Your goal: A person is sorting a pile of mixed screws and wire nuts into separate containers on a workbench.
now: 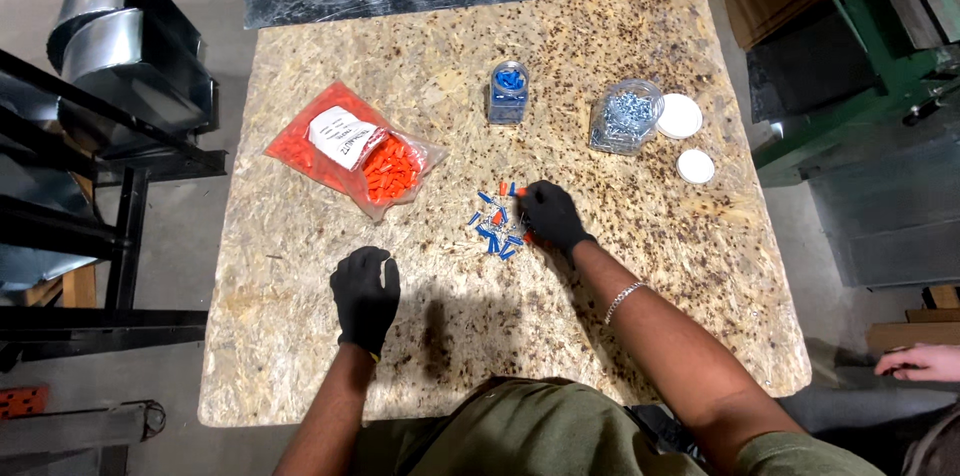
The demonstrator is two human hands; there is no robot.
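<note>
We see our right hand (548, 216), in a black glove, resting on a small pile of blue and orange connectors (497, 226) near the middle of the chipboard table (300, 356). The fingers curl down over the right edge of the pile; we cannot tell if they pinch a piece or only touch them. Our left hand (365, 294), also gloved, lies flat on the table nearer to us, well apart from the pile, and holds nothing.

Farther away stand a small jar with blue pieces (508, 92) and a larger jar of metal screws (624, 116), both open, with two white lids (685, 136) just beside it on the right. A plastic bag of orange connectors (355, 149) lies to the far left.

We judge that the thick glove can push small pieces away, so they scatter over the rough surface or roll off the edge. A careless reach could also tip an open jar.
</note>
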